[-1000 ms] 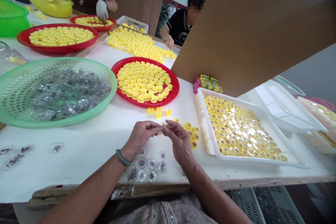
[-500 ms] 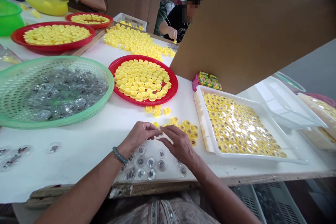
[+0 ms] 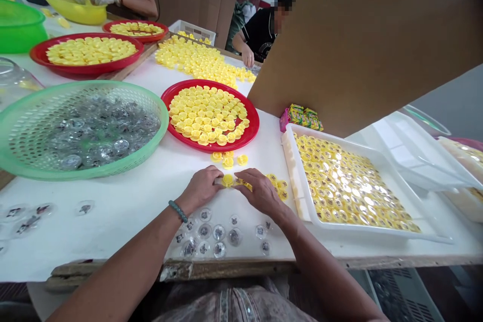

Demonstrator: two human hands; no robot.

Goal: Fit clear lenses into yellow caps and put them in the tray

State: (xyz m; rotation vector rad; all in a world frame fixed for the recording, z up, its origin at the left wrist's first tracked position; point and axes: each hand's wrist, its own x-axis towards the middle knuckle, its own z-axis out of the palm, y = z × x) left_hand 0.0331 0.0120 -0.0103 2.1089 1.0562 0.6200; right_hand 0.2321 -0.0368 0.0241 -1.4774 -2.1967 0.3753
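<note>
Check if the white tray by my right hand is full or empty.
Mostly full: yellow pieces cover most of the white tray.

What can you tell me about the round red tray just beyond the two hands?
The red tray looks like smooth, shiny plastic, with a raised rim. Yellow pieces shaped like little flowers are packed across it, with some bare red base showing toward its right side. It lies flat on the white table, close beside the green basket; whether their rims touch is unclear. Neither the left hand nor the right hand touches it.
</note>
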